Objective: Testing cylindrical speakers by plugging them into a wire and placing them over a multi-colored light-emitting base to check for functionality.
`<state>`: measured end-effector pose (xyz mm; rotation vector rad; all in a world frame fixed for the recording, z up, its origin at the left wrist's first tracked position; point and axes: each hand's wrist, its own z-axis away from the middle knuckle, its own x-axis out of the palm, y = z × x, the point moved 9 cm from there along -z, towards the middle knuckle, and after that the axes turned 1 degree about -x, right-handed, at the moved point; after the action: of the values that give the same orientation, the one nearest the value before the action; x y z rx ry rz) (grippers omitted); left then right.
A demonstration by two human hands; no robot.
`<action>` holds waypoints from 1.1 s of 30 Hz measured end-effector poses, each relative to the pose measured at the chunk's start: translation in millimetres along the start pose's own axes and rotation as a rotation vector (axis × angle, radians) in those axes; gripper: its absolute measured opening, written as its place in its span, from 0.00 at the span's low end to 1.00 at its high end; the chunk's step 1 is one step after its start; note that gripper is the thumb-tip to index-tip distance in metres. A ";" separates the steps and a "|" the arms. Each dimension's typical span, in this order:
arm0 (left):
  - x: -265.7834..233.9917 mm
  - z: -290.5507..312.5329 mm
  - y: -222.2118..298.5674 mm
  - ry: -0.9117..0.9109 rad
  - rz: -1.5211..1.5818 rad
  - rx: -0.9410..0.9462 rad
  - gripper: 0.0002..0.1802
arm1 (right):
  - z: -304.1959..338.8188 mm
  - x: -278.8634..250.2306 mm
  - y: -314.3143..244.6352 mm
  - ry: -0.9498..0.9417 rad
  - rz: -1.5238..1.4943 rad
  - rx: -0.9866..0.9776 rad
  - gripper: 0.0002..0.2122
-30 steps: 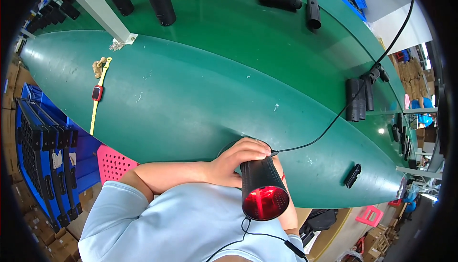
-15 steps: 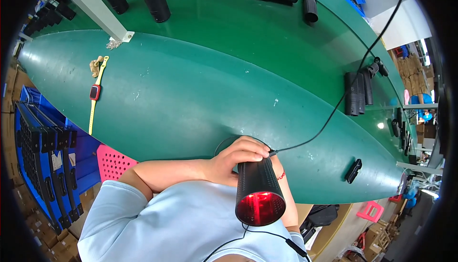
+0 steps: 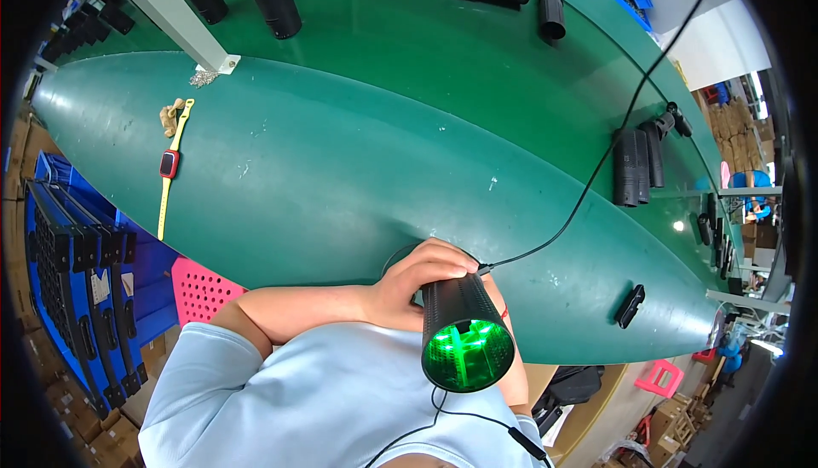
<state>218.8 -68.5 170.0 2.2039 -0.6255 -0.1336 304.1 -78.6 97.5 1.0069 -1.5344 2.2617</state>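
My left hand point(image 3: 407, 284) grips the black cylinder point(image 3: 461, 302), glowing green inside, by the tabletop point(image 3: 341, 187) edge; my right hand's hold, hidden, I cannot tell. Probably light-checking; next move calls for not tugging the cable point(image 3: 558, 234).

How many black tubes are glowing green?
1: the black, perforated, cylinder-shaped tube held in the left hand, its open end toward the camera. Some other black tubes have their insides hidden.

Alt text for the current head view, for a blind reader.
A person's left hand holds a black perforated cylinder that glows green inside, a black cable reaching its far end; the right hand is hidden. A red-and-yellow watch lies on the green table, with more black cylinders beyond.
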 end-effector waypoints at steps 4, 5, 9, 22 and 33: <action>4.0 -0.6 -2.0 -0.028 -0.001 0.033 0.32 | 2.9 -25.3 21.1 -0.034 -0.057 -0.004 0.11; 7.2 -0.2 -3.4 -0.051 -0.008 0.041 0.33 | 8.3 -34.1 25.0 0.014 -0.043 -0.003 0.11; 10.6 -2.3 -11.6 -0.113 -0.067 -0.006 0.35 | 6.6 -51.4 33.0 0.105 -0.055 0.033 0.11; 13.5 -0.7 -25.1 -0.247 -0.206 -0.044 0.45 | 5.8 -28.1 13.5 0.084 -0.463 0.054 0.12; 14.0 1.3 -21.4 -0.210 -0.192 0.006 0.47 | -0.1 -32.0 18.8 0.003 -0.303 0.088 0.12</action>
<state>239.0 -64.6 154.8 2.2708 -0.5264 -0.4681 317.5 -80.7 63.0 1.1708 -1.1959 2.1294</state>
